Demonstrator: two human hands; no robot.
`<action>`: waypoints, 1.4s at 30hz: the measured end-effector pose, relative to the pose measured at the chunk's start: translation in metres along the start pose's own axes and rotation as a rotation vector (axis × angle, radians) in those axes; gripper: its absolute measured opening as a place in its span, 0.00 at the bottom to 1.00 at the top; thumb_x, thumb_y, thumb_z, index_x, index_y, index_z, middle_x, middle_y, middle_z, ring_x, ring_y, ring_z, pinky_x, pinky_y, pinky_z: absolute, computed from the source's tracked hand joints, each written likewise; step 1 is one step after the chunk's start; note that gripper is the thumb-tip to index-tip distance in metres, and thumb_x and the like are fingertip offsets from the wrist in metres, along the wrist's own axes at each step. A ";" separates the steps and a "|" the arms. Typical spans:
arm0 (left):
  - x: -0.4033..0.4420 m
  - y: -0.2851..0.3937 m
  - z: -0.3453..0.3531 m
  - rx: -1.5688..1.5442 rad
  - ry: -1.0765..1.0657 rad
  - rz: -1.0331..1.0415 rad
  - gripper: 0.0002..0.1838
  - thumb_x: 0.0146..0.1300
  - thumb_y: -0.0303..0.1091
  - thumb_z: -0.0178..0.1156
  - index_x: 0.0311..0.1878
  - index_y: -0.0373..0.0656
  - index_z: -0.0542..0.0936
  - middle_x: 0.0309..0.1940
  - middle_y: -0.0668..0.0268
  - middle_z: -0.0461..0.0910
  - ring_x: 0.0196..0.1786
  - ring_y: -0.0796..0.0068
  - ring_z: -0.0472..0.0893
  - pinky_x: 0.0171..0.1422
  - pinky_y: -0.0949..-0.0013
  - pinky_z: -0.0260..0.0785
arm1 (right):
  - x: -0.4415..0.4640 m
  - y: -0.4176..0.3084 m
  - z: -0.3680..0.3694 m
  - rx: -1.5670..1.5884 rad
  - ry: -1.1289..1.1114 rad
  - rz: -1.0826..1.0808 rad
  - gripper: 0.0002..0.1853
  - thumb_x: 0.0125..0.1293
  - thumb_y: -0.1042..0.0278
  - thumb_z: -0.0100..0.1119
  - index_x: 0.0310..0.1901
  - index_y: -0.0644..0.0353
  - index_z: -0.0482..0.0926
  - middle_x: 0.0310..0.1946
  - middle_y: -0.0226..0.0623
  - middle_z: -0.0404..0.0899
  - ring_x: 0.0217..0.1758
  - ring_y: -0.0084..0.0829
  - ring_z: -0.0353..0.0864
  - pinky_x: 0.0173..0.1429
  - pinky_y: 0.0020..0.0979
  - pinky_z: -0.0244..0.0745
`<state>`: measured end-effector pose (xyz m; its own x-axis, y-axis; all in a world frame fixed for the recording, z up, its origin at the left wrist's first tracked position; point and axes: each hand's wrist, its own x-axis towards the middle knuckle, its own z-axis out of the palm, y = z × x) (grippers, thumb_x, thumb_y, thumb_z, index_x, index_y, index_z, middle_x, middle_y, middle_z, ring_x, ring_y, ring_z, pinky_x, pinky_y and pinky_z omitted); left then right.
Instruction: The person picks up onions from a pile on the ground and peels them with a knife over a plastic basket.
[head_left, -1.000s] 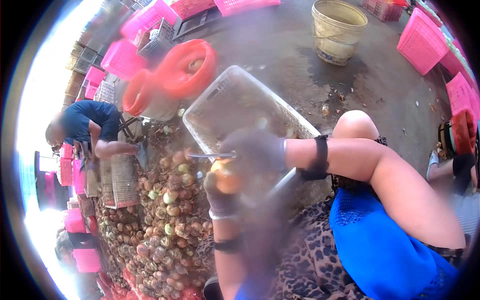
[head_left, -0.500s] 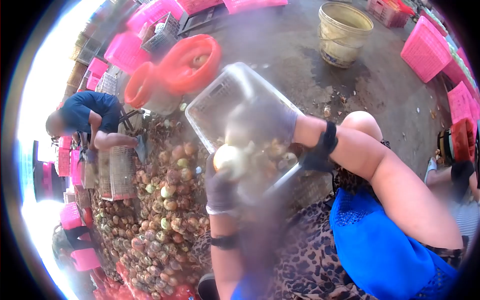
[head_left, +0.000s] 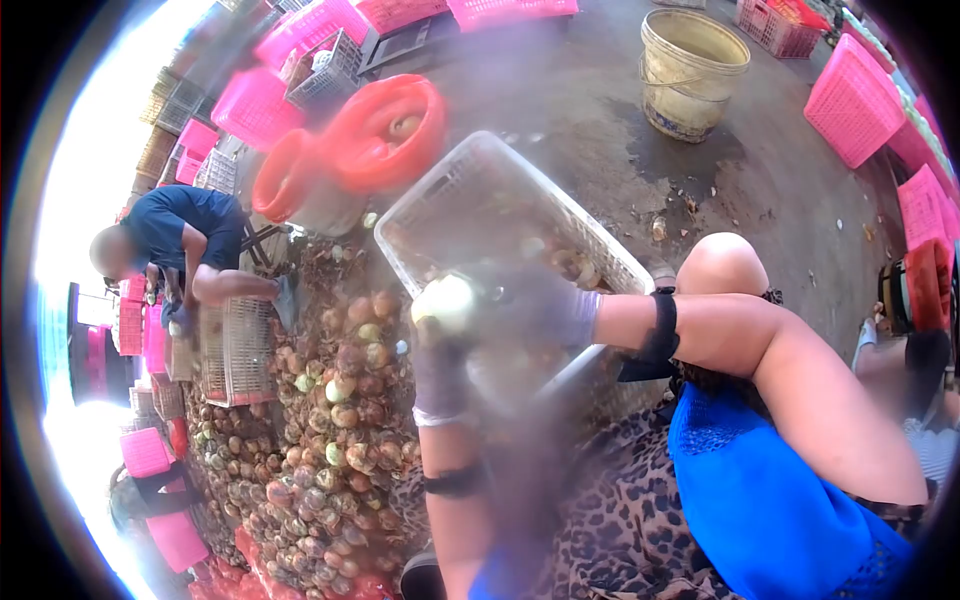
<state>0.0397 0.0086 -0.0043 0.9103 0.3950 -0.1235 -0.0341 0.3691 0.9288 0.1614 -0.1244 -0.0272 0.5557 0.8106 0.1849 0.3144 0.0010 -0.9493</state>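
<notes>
My left hand (head_left: 441,368), in a greyish glove, is closed around a pale onion (head_left: 446,303) that looks peeled. Close against the onion's right side is my right hand (head_left: 545,306), also gloved. Its fingers look closed, but blur hides whatever is in them. Both hands are above the near part of a white plastic crate (head_left: 590,228). Onions or peelings (head_left: 575,268) show inside the crate, partly covered by my right hand.
A large heap of brown onions (head_left: 335,460) spreads to the left. Red-rimmed containers (head_left: 395,165) stand beyond the crate, and a dirty white bucket (head_left: 690,85) is farther right. At left, another person (head_left: 185,235) bends over near a crate (head_left: 238,350). Pink baskets (head_left: 855,100) line the edges.
My right hand has come down from over the crate to beside the onion. The left hand still holds the onion, which is slightly higher and farther left.
</notes>
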 end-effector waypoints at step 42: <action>-0.005 -0.009 -0.002 1.014 0.232 0.718 0.50 0.50 0.50 0.80 0.70 0.31 0.68 0.60 0.53 0.78 0.60 0.63 0.79 0.66 0.60 0.73 | -0.007 -0.009 0.009 0.799 -0.138 0.243 0.18 0.63 0.51 0.68 0.45 0.56 0.82 0.31 0.31 0.83 0.29 0.24 0.76 0.30 0.25 0.66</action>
<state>0.0344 0.0054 -0.0126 0.7211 0.4144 0.5553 -0.0647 -0.7577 0.6494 0.1479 -0.1244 -0.0219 0.4224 0.9059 -0.0311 -0.4691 0.1892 -0.8626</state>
